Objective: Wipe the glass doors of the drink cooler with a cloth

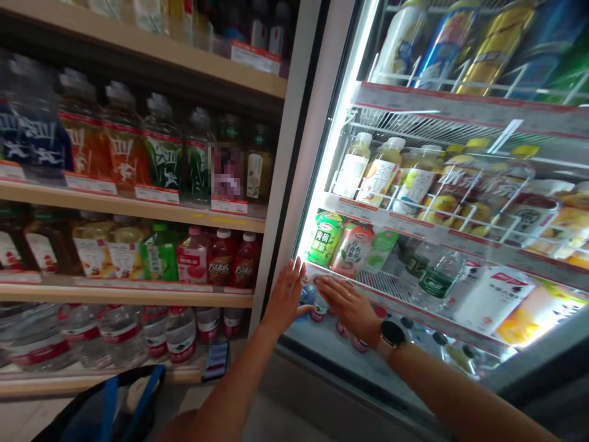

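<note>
Nearest the camera, at the bottom edge, lies a dark bag with blue straps [115, 405] on the floor before the open shelves. Above it two bare forearms reach up and forward toward a lit drinks cooler. The left hand [286, 298] is spread flat with fingers apart, palm laid on the edge of the glass door [322, 202] where it meets the pale door frame [294, 153], gripping nothing. The right hand [346, 302], with a dark watch [391, 336] on its wrist and a ring on one finger, is also open and flat, fingers pointing left along the front rail of the lower wire shelf [391, 294], holding nothing. Between and just behind the two hands sit small bottles with red caps [317, 314], partly hidden by the fingers. Just above the hands stands a green-labelled bottle [324, 238] beside a pink-labelled bottle [353, 248]. Further back and right are clear green-label water bottles [432, 276] and a white carton [490, 298]. The shelf above carries yellow tea bottles [381, 170], and cans [497, 46] lie on top. To the left, wooden shelves [138, 209] hold rows of bottled drinks behind price tags, with water bottles [129, 334] lowest.
</note>
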Demonstrator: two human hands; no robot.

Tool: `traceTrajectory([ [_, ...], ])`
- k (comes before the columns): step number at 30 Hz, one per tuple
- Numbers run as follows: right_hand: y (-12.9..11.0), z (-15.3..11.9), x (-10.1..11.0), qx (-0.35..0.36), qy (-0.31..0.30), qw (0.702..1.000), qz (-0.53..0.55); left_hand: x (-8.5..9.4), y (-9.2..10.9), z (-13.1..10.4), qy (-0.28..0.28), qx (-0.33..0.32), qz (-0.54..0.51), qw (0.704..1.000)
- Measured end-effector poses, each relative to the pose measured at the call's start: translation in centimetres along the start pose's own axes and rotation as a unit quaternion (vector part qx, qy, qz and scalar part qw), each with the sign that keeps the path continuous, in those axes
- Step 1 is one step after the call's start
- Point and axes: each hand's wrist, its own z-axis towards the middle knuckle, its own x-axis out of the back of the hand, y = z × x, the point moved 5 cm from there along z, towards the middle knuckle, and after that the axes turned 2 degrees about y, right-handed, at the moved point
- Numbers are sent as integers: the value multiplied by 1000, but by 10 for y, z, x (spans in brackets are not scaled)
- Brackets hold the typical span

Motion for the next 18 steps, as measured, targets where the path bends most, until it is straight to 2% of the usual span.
traceTrajectory([
  [3,-11,-16,-5,18,-11,1000,8,-1,-1,0,-6,4,-1,1000],
  [5,-5,-10,1,26,-9,1000,2,-1,-1,0,-3,6,2,1000],
  [8,21,17,23,22,15,999,-31,-2,2,0,2,13,3,1000],
  [11,54,46,50,-45,67,994,-69,-5,9,2,12,26,-6,1000],
  [13,64,55,59,-89,90,988,-88,-7,15,7,23,37,-15,999],
  [15,58,52,53,-89,85,987,-102,-9,21,15,34,57,-30,997],
  [18,28,28,28,-38,49,992,-112,-12,26,25,59,102,-54,992],
])
